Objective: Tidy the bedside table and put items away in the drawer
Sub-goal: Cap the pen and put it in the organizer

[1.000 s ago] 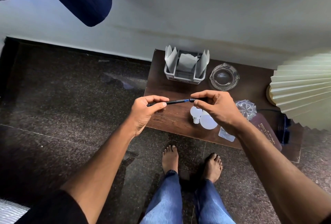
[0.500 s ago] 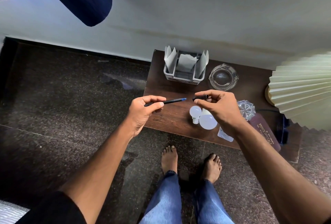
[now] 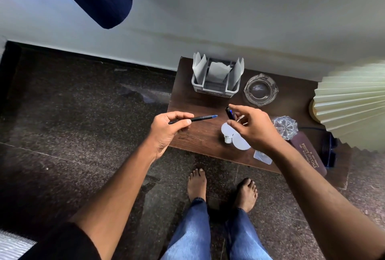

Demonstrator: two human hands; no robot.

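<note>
Left hand (image 3: 166, 129) pinches pen (image 3: 195, 118) over table (image 3: 193, 141) edge, bare blue tip pointing 3 o'clock. Right hand (image 3: 256, 132) pinches cap (image 3: 229, 112) just beyond tip (small gap, no contact). Ashtray (image 3: 261, 90) at cap's 2 o'clock.

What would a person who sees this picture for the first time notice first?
The two hands in the middle draw the eye: the left hand pinches a slim black pen with a bare blue tip, and the right hand holds a small black cap just beside that tip. Under them is the dark wooden bedside table, with a pleated cream lampshade at the right edge.
</note>
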